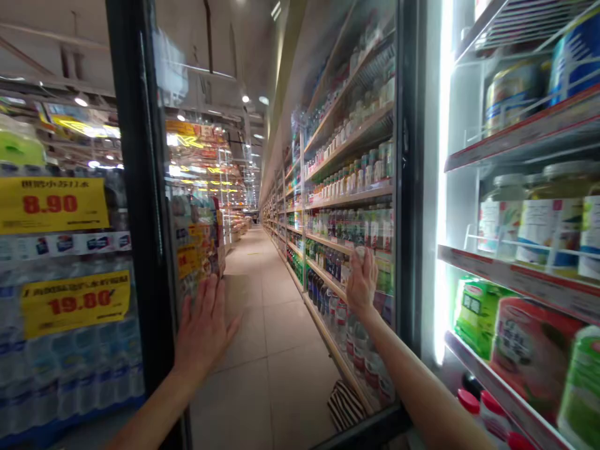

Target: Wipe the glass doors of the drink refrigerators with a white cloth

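Observation:
A glass cooler door [262,387] with a black frame stands open in front of me, and the aisle shows through or in its glass. My left hand [204,325] is raised at the door's left side with fingers spread, flat toward the pane; whether it touches the glass I cannot tell. Farther right, my right hand [363,281] is up at the pane with its fingers bent together. A small pale thing [360,251] shows at its fingertips, too blurred to name.
On the right, lit cooler shelves [515,269] hold bottles, cans and green and pink packs [534,350]. To the left are stacked water bottles [75,375] with yellow price signs [75,303]. A black-and-white striped item [345,405] appears low near the door's bottom.

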Available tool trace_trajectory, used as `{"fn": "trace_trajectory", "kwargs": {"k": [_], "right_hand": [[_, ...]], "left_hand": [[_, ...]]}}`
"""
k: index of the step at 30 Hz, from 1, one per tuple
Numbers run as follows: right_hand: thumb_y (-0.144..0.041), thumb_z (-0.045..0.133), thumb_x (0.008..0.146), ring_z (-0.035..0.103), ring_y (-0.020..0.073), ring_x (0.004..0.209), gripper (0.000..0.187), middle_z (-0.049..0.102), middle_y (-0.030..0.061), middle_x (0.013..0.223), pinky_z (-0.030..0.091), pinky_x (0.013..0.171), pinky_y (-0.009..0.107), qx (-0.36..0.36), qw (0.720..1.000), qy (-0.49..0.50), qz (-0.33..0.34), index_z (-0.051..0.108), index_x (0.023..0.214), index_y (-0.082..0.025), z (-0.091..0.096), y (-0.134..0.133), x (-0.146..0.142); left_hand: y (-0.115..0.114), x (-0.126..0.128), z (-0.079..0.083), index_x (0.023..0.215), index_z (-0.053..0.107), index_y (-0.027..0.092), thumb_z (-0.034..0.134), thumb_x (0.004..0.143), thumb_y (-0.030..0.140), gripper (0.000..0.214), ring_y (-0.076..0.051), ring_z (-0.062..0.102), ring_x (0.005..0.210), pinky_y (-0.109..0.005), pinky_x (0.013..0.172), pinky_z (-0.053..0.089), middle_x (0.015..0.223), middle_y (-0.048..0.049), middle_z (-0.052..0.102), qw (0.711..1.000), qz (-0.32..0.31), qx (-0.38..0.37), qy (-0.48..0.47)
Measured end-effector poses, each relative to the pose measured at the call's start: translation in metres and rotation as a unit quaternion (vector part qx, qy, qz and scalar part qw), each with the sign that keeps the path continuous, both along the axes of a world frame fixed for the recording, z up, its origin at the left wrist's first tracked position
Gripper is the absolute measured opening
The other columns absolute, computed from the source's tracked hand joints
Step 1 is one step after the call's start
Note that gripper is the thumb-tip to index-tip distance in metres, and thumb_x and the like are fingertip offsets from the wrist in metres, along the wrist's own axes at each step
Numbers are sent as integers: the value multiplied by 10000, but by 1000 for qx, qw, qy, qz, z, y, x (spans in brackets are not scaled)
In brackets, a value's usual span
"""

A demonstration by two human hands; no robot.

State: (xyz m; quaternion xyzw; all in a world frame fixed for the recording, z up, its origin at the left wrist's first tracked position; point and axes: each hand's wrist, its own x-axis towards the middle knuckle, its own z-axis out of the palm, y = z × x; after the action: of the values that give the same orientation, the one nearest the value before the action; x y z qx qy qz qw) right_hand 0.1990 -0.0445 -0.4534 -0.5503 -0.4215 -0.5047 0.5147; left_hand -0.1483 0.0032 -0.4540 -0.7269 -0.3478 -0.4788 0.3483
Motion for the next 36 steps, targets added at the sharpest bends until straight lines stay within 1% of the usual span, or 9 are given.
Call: {"fn": "trace_trajectory", "kwargs": {"k": [3, 9, 12, 16, 21, 23, 28, 32, 36], "right_hand": [[-125, 371, 860, 256, 245, 1356, 497, 342, 92, 1446, 276, 1064, 508, -40, 999, -28, 8, 450, 1326, -278, 0, -1, 6], [-185, 302, 881, 282, 319, 1331, 490, 329, 214, 1419, 331, 985, 580, 72, 984, 163, -28, 404, 1358, -132, 24, -4, 49], [-175, 298, 886, 269, 282, 1344, 475, 359, 186, 1410, 323, 1019, 535, 68, 993, 100, -10, 429, 1342, -148, 25, -4, 45], [-149, 361, 853, 299, 227, 1334, 451, 415, 106, 1390, 316, 1052, 451, -20, 1000, -12, 21, 513, 1271, -222, 28, -7, 47], [-158, 303, 854, 280, 262, 1332, 505, 325, 173, 1426, 326, 1023, 512, 71, 991, 116, -8, 404, 1349, -136, 62, -3, 61], [-169, 287, 864, 264, 255, 1341, 499, 326, 173, 1427, 318, 1035, 499, 67, 993, 95, 1, 409, 1345, -124, 72, 2, 49], [-210, 351, 852, 309, 191, 1325, 434, 411, 55, 1399, 282, 1083, 400, -7, 998, 9, 60, 541, 1242, -238, 85, 5, 27], [-212, 282, 866, 299, 276, 1316, 489, 347, 186, 1409, 293, 1035, 525, 76, 985, 146, 45, 448, 1315, -110, 112, -1, 55], [-191, 280, 862, 291, 290, 1319, 498, 348, 222, 1396, 311, 1028, 521, 84, 986, 133, 47, 439, 1315, -59, 131, 5, 46]], "left_hand": [[1, 0, 0, 1440, -7, 131, 372, 879, 364, 716, -294, 159, 1385, -539, 1098, 161, 1497, -173, 172, 1000, -2, 7, 5], [3, 0, -1, 1440, 12, 120, 361, 877, 381, 712, -304, 163, 1383, -544, 1091, 174, 1496, -178, 172, 1000, -2, 12, 2], [4, 0, -2, 1440, 12, 118, 351, 878, 379, 706, -311, 170, 1380, -552, 1085, 181, 1496, -179, 171, 1000, -2, 16, 0], [6, -1, -3, 1441, 4, 133, 355, 875, 372, 708, -305, 161, 1383, -546, 1086, 185, 1502, -163, 159, 1000, 2, 17, 0], [8, -2, -4, 1442, 31, 118, 336, 873, 377, 695, -305, 178, 1379, -540, 1086, 185, 1497, -171, 179, 1000, 0, 21, 2], [9, -2, -4, 1439, 67, 103, 317, 875, 376, 675, -308, 185, 1377, -538, 1083, 188, 1492, -177, 193, 999, 0, 33, 0], [13, -4, -4, 1433, 113, 81, 287, 879, 380, 654, -298, 208, 1371, -516, 1083, 199, 1475, -179, 250, 998, 8, 62, 16], [14, -6, -5, 1435, 111, 90, 295, 875, 366, 651, -290, 212, 1371, -499, 1079, 214, 1469, -170, 269, 997, 12, 72, 23], [15, -7, -6, 1433, 113, 75, 306, 868, 361, 662, -303, 215, 1367, -507, 1074, 215, 1457, -186, 289, 996, 13, 80, 21]]}}
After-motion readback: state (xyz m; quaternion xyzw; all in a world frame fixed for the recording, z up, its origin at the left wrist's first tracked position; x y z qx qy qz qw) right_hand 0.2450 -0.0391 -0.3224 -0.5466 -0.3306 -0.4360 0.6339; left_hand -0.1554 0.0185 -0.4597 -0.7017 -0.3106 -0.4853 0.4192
